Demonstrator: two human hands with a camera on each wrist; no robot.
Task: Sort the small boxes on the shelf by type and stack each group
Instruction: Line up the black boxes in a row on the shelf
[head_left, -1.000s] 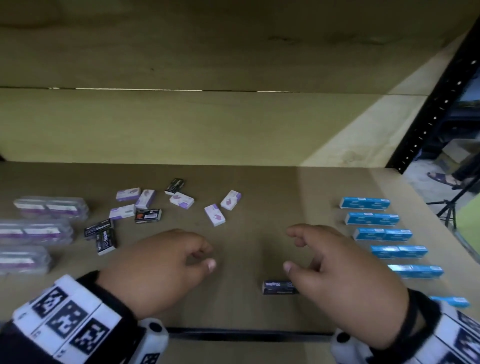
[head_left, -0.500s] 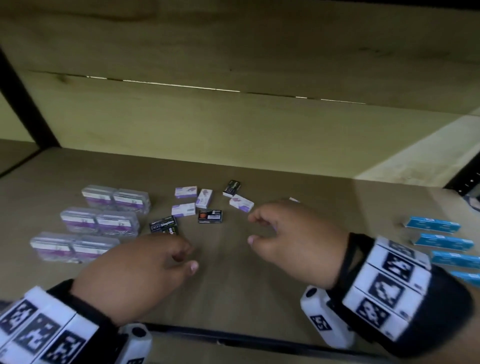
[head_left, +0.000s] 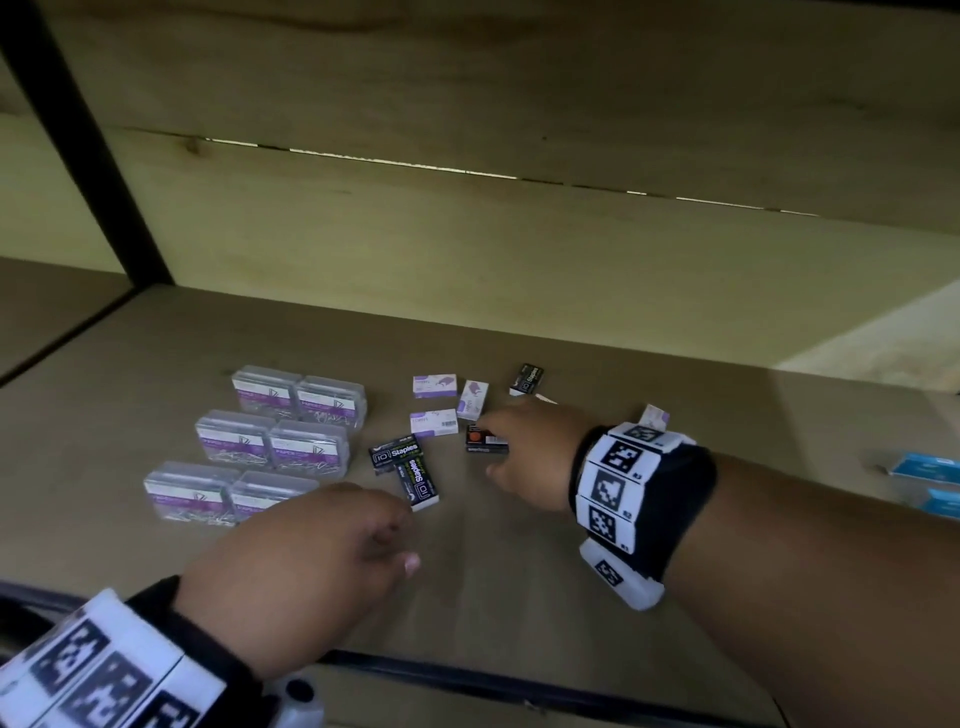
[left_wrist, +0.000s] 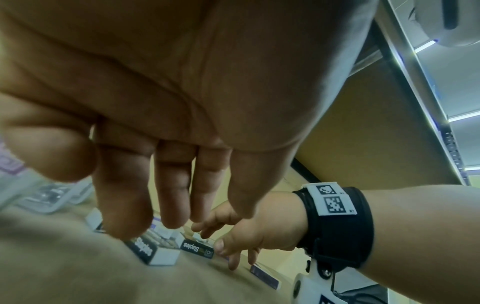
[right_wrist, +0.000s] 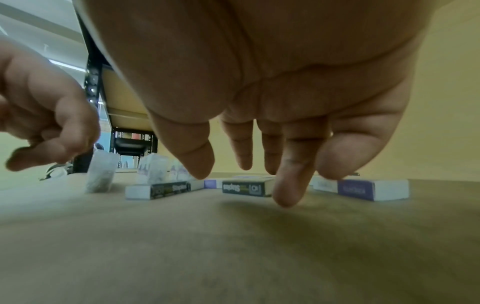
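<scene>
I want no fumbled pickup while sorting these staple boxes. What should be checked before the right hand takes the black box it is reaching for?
1. Right hand free of other items: ok, it holds nothing.
2. Fingers reach the black staples box: ok, they are at it; no grip closed yet.
3. Box lies flat on the shelf: ok.
4. Neighbours clear of the box: not ok, a white-purple box lies close beside it.
5. Left hand out of the way: ok, it hovers near the two black Staples boxes, empty.
6. Stack spot for black boxes chosen: cannot tell.
</scene>
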